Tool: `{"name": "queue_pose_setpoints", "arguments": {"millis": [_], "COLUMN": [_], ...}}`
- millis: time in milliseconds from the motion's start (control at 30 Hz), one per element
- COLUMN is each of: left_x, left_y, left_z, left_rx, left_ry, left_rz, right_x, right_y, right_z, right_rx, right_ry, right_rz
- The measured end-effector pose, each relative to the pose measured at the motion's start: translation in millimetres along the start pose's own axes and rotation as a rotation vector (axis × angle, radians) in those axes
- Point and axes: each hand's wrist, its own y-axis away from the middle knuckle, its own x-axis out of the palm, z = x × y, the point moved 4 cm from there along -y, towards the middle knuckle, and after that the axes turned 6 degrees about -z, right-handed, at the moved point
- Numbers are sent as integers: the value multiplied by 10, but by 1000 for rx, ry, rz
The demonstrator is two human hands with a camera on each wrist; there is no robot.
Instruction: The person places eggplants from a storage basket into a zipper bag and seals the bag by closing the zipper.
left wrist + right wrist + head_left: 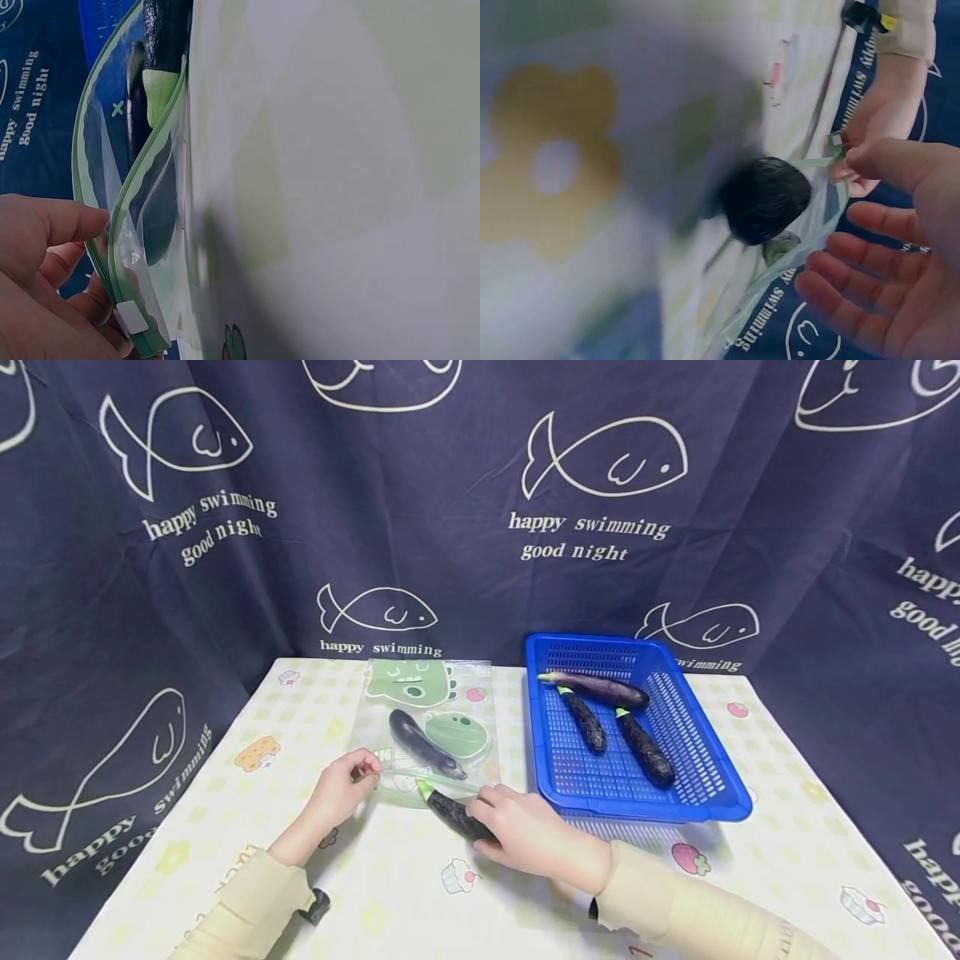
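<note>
Green-edged plastic bag (456, 735), one, lying on the table (420, 918) at left, mouth toward the near side. Inside: one dark eggplant (420, 743). At the open mouth: one black eggplant (452, 814), green tip between the two rims, other end under the right hand (528, 833). Right-hand fingers loosely parted; contact with that eggplant: cannot tell. In left hand (337, 789): left corner of the mouth, pinched beside one white slider (133, 317). Blue basket (637, 810), one, at right: three more eggplants (647, 752), of five in all.
</note>
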Motion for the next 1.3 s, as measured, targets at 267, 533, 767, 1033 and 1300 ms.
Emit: {"name": "queue_pose_setpoints", "arguments": {"millis": [267,533,767,1033,1300], "left_x": [3,11,13,6,4], "left_y": [-21,-35,-42,-39,-43], "left_z": [-12,1,2,1,-4], "left_rx": [4,-21,-26,-28,-39], "left_ry": [17,26,27,29,28], "left_rz": [-4,-11,-11,2,6], "right_x": [65,144,169,195,218], "right_y": [164,273,307,295,258], "right_z": [-42,-80,-83,-79,-55], "right_rx": [-180,-261,-309,-327,-327], "right_ry": [30,67,93,108,88], "right_rz": [5,21,0,-18,-15]}}
